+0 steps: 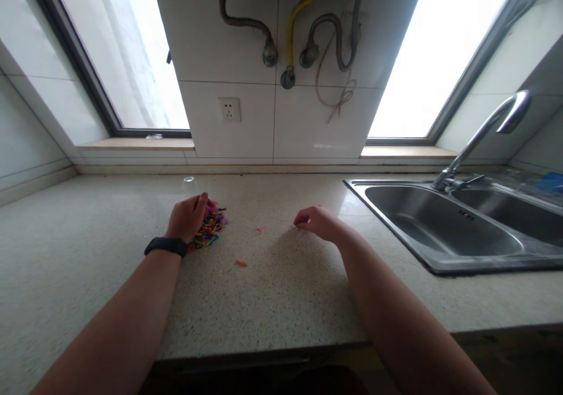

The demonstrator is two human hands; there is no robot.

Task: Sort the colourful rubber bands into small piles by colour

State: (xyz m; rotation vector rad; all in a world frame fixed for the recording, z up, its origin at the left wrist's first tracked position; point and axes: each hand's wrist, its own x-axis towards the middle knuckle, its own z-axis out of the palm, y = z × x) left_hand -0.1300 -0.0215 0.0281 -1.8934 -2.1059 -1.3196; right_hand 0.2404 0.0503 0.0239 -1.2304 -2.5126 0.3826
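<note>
A heap of small, thin, many-coloured pieces point(212, 225) lies on the speckled countertop; their exact kind is too small to tell. My left hand point(188, 214), with a dark band on its wrist, rests against the heap's left side. Its fingers are curled together, and a pink bit shows by the fingertips. Over to the right, my right hand point(317, 221) pinches thumb and fingers together at the counter surface. A tiny pale bit shows at those fingertips, too small to name. Between the hands lie a pink piece point(261, 229) and an orange-red piece point(241, 263).
A steel double sink point(396, 254) with a chrome faucet point(479, 131) is set into the countertop point(272, 301) at right. Behind the heap lies a small clear round object point(189, 179). The tiled wall carries a socket point(229, 109) and hoses point(303, 14) between two windows.
</note>
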